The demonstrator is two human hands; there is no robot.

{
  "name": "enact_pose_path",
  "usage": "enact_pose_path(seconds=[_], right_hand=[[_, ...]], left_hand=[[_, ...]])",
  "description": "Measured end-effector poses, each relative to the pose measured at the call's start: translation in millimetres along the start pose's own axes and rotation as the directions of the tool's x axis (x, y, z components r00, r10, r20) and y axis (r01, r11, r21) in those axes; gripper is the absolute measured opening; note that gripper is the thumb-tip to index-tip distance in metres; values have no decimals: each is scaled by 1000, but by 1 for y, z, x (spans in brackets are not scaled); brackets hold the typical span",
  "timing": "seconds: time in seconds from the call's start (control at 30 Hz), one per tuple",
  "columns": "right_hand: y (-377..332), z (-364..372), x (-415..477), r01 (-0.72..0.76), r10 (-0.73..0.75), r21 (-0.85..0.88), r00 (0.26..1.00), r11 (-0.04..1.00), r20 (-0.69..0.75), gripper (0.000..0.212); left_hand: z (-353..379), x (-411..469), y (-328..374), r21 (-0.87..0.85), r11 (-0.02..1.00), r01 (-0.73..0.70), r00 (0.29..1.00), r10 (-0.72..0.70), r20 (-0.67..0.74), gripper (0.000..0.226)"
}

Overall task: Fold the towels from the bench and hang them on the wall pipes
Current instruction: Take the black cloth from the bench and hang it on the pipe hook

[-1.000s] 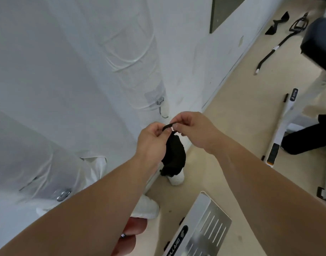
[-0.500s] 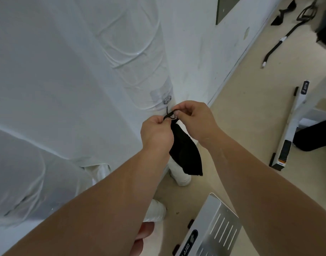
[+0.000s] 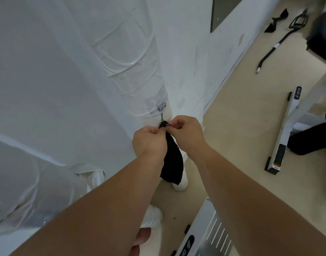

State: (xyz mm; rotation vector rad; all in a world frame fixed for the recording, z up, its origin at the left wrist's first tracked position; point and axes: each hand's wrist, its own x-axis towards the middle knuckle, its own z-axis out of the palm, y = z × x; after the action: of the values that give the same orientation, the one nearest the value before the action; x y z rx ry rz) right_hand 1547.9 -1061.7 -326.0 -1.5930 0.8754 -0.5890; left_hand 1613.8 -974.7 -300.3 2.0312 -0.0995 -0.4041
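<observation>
The white wall [image 3: 47, 80] fills most of the view, and a fat pipe [image 3: 132, 52] wrapped in wrinkled white plastic runs down it to the pale floor [image 3: 241, 126], where a white machine frame [image 3: 286, 130] stands off to the right and a ribbed metal plate [image 3: 210, 235] lies near the person's feet. The black towel [image 3: 172, 159], folded into a narrow strip, hangs in front of the lower pipe, its bottom end clear of the floor. Both hands are up at its top end: the left hand [image 3: 149, 143] and the right hand [image 3: 186, 133] sit close together, fingers curled, each pinching the towel at its small loop [image 3: 163, 124]. Just above them a thin wire hook [image 3: 161, 117] drops from a metal buckle [image 3: 162, 106] on the pipe's wrapping, and the loop sits right at the hook's lower end; whether it is already over the tip I cannot tell, since the fingers cover it. To my eye this is the hanging step, nearly finished. The danger is letting go too soon: if the loop is only resting against the wire, the towel will drop to the floor and come unfolded. The hook also looks slight and free to swing, so a tug downward could twist it aside or strain the buckle and the plastic it hangs from.
</observation>
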Motion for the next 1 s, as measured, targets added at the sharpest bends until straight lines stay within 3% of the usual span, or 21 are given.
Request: enact_pose_path(seconds=[0.13, 0.23, 0.53, 0.77, 1.0], right_hand=[[-4, -10, -12, -8, 12, -92, 999, 996, 41, 14], [-10, -23, -29, -22, 34, -146, 996, 989, 81, 36], [-64, -58, -123, -55, 92, -201, 979, 978, 182, 40], [-89, -63, -234, -118, 148, -170, 972, 978, 182, 38], [-98, -52, -376, -150, 172, -206, 981, 967, 94, 33]], left_hand=[[-19, -7, -1, 126, 992, -13, 999, 9, 31, 17], [-41, -23, -5, 189, 982, -27, 997, 13, 74, 13], [-133, -100, 6, 111, 993, 28, 982, -48, 183, 17], [-216, -177, 3, 206, 973, -101, 952, 34, 305, 27], [-299, -256, -42, 230, 940, -252, 909, 149, 390, 28]])
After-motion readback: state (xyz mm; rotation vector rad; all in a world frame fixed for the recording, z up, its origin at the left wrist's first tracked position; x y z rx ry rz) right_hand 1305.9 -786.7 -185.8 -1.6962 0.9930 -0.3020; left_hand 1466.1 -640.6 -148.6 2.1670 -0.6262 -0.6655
